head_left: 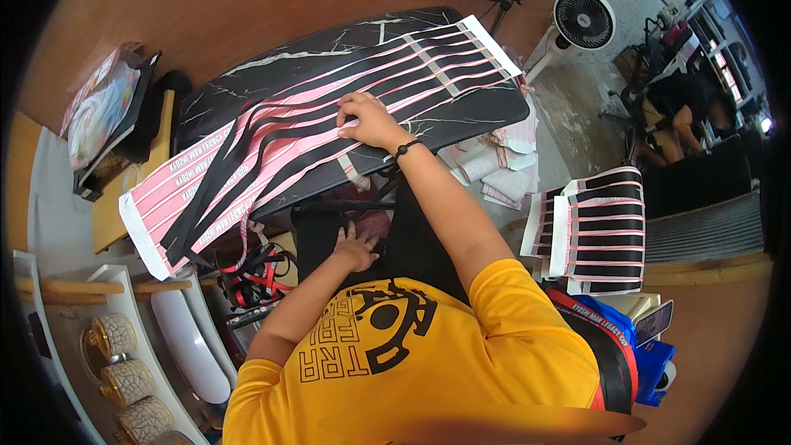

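Observation:
A long pink-and-white printed sheet (152, 214) lies slantwise over a black marbled table (288, 53). Several black fabric strips (309, 128) run along it, their left ends loose and wavy. Toward the right, a band of tape (434, 66) crosses the strips. My right hand (367, 119) rests on the middle of the sheet, fingers curled and closed on one black strip; the exact pinch is partly hidden. Below the table's near edge, my left hand (356, 251) lies with fingers spread on my dark-clothed lap, holding nothing.
Another stack of striped sheets (601, 231) is at the right. Crumpled paper pieces (503, 165) lie beside the table's right end. A white fan (584, 18) stands behind. Shelves with patterned cups (128, 379) are at left. A person (684, 111) bends over at far right.

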Available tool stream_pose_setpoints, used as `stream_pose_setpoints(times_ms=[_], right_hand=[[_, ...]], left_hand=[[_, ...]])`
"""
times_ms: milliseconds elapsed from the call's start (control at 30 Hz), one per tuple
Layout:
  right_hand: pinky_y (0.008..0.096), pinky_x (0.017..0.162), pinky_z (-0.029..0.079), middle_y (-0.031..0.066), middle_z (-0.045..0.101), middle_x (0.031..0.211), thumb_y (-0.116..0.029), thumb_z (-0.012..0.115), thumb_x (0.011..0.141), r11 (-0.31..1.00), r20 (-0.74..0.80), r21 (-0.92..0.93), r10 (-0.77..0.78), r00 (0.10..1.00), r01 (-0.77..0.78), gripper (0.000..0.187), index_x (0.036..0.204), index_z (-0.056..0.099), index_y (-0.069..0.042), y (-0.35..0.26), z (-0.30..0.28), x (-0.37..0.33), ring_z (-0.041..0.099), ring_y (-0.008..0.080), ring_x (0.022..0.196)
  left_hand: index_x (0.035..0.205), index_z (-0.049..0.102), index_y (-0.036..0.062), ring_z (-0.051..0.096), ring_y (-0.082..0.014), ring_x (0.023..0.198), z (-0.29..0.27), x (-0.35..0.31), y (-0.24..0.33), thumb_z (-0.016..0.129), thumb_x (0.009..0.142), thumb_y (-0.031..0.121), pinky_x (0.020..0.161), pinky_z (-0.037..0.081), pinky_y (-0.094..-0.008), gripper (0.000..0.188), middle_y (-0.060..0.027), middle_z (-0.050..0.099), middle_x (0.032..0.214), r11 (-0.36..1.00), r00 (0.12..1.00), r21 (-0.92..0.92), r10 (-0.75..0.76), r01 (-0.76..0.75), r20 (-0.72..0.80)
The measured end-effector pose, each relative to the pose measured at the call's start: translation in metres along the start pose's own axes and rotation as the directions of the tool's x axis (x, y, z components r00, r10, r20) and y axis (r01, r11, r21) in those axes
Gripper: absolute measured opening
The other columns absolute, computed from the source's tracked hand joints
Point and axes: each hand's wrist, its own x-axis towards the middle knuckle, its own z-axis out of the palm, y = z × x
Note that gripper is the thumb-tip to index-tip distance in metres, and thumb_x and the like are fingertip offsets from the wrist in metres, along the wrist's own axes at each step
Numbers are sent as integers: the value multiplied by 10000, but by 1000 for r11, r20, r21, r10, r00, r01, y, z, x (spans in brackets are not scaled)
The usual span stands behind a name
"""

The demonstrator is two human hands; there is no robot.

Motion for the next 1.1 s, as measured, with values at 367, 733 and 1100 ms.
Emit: stream_pose_setpoints(times_ms=[367, 733, 1100], right_hand=[[424, 974, 423, 57, 615, 1125, -199, 808, 627, 1000, -72, 9, -15, 997, 16, 211, 795, 687, -163, -10, 20, 0, 528, 323, 1126], [382, 768, 530, 151, 669, 916, -81, 699, 808, 954, -319, 243, 251, 914, -177, 100, 903, 701, -50, 18, -25, 18, 659, 295, 852], [354, 749, 492, 117, 633, 886, -242, 852, 686, 918, -22, -177, 357, 934, -356, 320, 868, 672, -50, 134, -115, 59, 611, 261, 849]], left_hand=[[1196, 642, 27, 651, -291, 1068, -91, -100, -19, 565, 975, 287, 922, 492, -366, 350, -167, 681, 1138, 590, 786, -527, 381, -612, -487], [1415, 466, 138, 310, -422, 1407, -160, -83, -95, 594, 914, 346, 1138, 172, -588, 557, -172, 350, 1531, 944, 488, -324, -313, 65, -815], [1250, 618, 110, 502, -340, 1223, -182, -84, -76, 703, 825, 342, 994, 329, -556, 492, -132, 561, 1324, 962, 606, -230, -270, 144, -748]])
